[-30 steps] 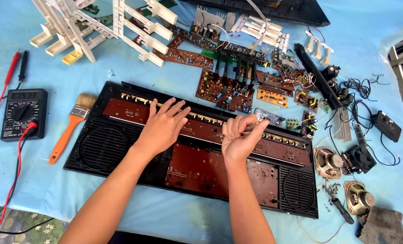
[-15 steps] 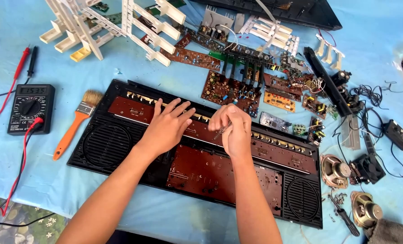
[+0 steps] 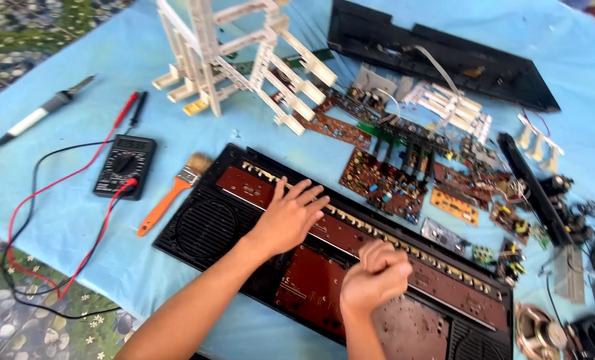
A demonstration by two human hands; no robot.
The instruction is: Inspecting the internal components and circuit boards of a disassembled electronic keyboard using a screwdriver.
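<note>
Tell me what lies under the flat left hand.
The left hand rests flat on the black radio casing, over its reddish-brown panel and strip of pale keys. Whatever sits directly beneath the palm is covered.

two bare forearms, no sleeves in view, left hand (image 3: 287, 219) and right hand (image 3: 374, 277) bare, no gloves, rings, watch or bands visible, short nails

Both hands on panel (image 3: 244, 220) at centre, left hand (image 3: 289, 217) flat left of the fisted right hand (image 3: 375, 277); brush (image 3: 172, 193) just left of panel, meter (image 3: 125, 167) left of brush; boards (image 3: 385, 183) behind panel; speaker (image 3: 536, 331) at its right end.
</note>
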